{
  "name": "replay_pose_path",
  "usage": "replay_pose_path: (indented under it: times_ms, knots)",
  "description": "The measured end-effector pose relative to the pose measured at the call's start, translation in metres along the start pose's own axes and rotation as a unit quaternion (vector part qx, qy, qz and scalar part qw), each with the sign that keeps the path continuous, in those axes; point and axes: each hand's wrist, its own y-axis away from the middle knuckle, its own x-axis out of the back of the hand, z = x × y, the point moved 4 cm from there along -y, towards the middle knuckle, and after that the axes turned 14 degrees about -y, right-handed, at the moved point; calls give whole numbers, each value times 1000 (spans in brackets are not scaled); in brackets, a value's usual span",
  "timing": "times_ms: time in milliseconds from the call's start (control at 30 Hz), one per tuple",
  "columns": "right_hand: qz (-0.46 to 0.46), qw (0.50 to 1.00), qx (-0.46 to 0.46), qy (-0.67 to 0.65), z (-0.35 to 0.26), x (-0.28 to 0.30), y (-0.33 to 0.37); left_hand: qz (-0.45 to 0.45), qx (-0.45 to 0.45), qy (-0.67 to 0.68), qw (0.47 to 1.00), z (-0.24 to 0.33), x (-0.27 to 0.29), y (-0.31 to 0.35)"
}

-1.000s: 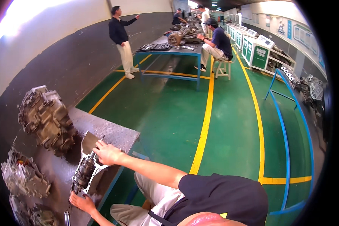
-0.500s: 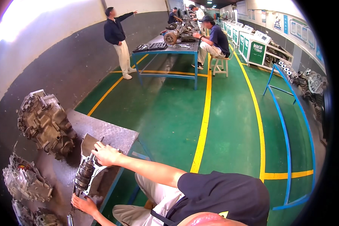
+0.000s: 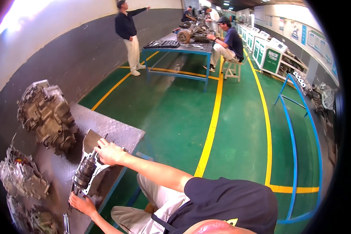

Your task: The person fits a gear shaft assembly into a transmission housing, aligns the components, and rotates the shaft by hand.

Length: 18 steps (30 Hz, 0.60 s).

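A shaft with a stack of dark gears lies along an open, pale metal gearbox housing on the metal-topped bench. My right hand is closed around the far end of the gear shaft, over the housing's rim. At the near end, my left hand has its fingers curled against the same shaft. Part of the shaft is hidden under each hand. Beside my left hand lies a slim, shiny metal tool, its kind unclear.
A large brown gearbox and a silver casting stand on the bench, left of my work. Farther off, people sit and stand around a blue-framed table loaded with parts. A blue metal frame stands at right.
My view has shifted, so the far table and people appear farther right and the bench slightly higher. Both hands keep their places on the gear shaft.
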Motion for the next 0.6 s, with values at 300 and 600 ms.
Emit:
replay_pose_path:
  times_ms: [300, 600]
  knots:
    - [18, 1000, 21, -7, 5, 5, 3, 9, -7, 13, 1000, 8, 8, -2]
    - [-35, 999, -14, 1, -1, 9, 4, 17, -13, 29, 999, 9, 15, 0]
